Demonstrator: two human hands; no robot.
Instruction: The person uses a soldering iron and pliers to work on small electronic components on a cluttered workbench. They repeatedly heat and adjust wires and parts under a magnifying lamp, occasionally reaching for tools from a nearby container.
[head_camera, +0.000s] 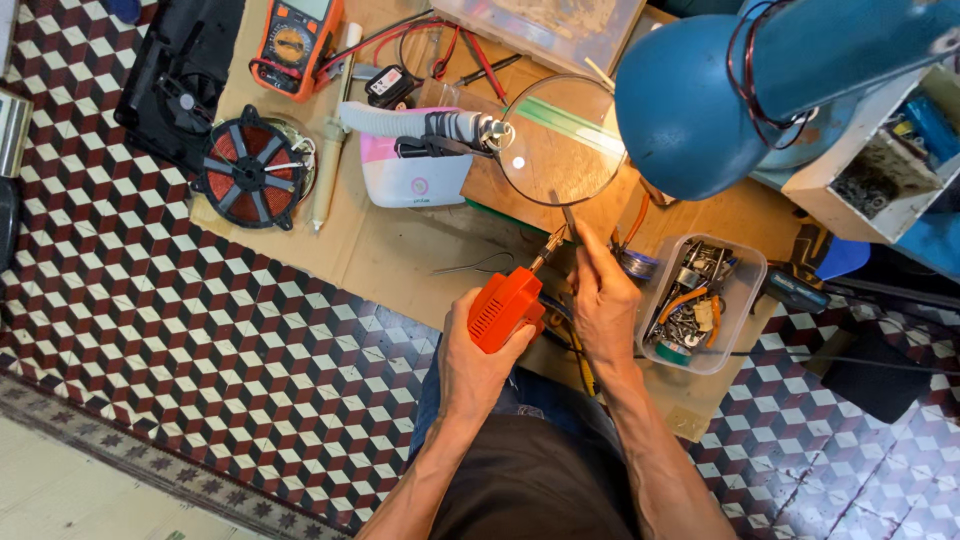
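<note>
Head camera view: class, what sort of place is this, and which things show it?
Probably an informal electronics repair spot on a tiled floor: an orange multimeter, a magnifying glass under a blue lamp, and an orange soldering gun in the left hand.

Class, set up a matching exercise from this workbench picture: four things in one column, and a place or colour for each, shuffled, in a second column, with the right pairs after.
Things
1. soldering gun
2. multimeter
3. clear tub
4. coil disc

Descriptions
A. holds screws and small parts
B. held in the left hand
C. copper windings, dark spokes
D. orange, at the top of the cardboard

Pairs: 1-B, 2-D, 3-A, 4-C
</note>
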